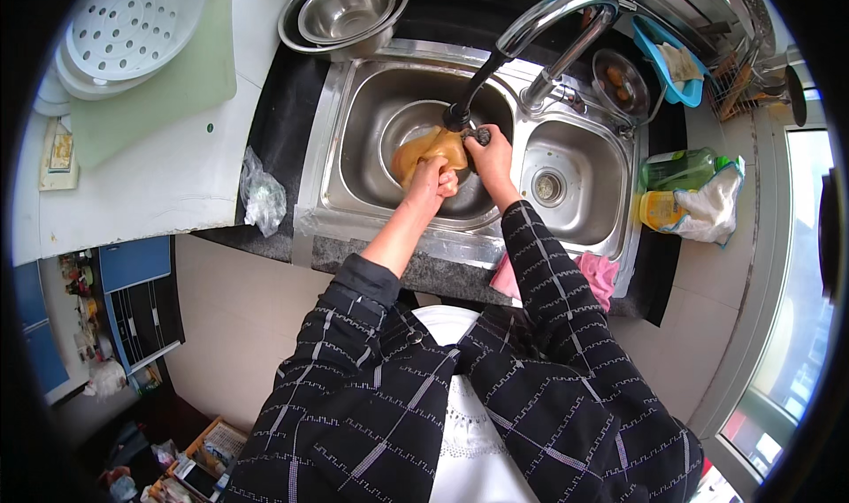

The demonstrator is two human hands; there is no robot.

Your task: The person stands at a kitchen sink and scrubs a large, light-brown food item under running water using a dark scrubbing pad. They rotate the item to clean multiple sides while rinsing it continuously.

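My left hand (438, 179) is closed on a yellowish piece of raw meat, perhaps poultry with skin (419, 153), over a round steel bowl (391, 120) in the larger sink basin (361, 138). In my right hand (492, 155) is a dark wiry scouring ball (479, 136), held at the upper right side of the meat. The black spout end of the chrome faucet (456, 115) is just above the meat; whether water runs I cannot tell. My fingers hide part of the meat.
The smaller basin (587, 204) lies to the right, with green (676, 167) and yellow (658, 211) bottles beyond. Steel bowls (348, 12) stand behind left. A crumpled plastic bag (263, 195) lies left of the sink; a pink cloth (600, 277) hangs at its front edge.
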